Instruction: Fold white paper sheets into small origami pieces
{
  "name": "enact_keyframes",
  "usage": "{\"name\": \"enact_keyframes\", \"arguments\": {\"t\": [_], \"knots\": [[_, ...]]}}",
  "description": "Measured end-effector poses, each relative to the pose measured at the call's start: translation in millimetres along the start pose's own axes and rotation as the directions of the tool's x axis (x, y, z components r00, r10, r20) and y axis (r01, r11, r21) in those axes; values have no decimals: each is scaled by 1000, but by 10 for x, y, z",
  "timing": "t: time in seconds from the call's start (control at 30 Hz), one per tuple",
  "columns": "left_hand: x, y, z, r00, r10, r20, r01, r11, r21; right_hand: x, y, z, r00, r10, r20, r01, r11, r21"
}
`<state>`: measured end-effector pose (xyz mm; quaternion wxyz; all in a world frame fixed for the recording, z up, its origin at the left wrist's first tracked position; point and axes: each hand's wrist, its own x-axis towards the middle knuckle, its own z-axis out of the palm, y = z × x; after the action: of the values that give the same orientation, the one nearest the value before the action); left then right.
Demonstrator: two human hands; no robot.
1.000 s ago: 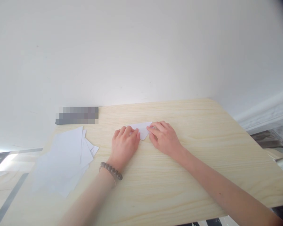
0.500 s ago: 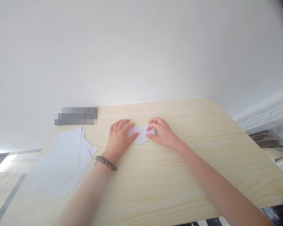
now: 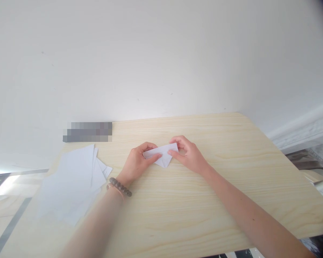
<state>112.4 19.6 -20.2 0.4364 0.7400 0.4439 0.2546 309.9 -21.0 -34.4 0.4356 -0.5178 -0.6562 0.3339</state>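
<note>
Between my hands is a small folded piece of white paper (image 3: 164, 150), with a straight band along its far side and a point toward me. My left hand (image 3: 139, 159), with a dark beaded bracelet (image 3: 120, 186) at the wrist, pinches the paper's left end, thumb on top and fingers behind. At the right end my right hand (image 3: 188, 154) grips it the same way, its thumb on the near face and the fingers curled behind the far edge. The fingertips behind the paper are hidden.
A loose pile of white paper sheets (image 3: 70, 182) lies on the left of the pale wooden table (image 3: 204, 208). Behind it is a blurred-out dark grey object (image 3: 88, 132). A white wall (image 3: 161, 53) stands along the table's far edge.
The left fingers, spread on the table before, have curled behind the paper. Both hands now grip the paper, which has tilted, its right end farther from me.
</note>
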Motion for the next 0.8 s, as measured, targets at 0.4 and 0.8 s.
{"name": "enact_keyframes", "arguments": {"t": [0.4,0.8], "knots": [[-48,33,38,1000,-8,-6,7,992,-129,-46,-115,96,994,98,43,-91,986,-139],[31,-56,-82,996,-65,68,82,954,-287,-14,-104,-17,989,127,75,-122,990,-73]]}}
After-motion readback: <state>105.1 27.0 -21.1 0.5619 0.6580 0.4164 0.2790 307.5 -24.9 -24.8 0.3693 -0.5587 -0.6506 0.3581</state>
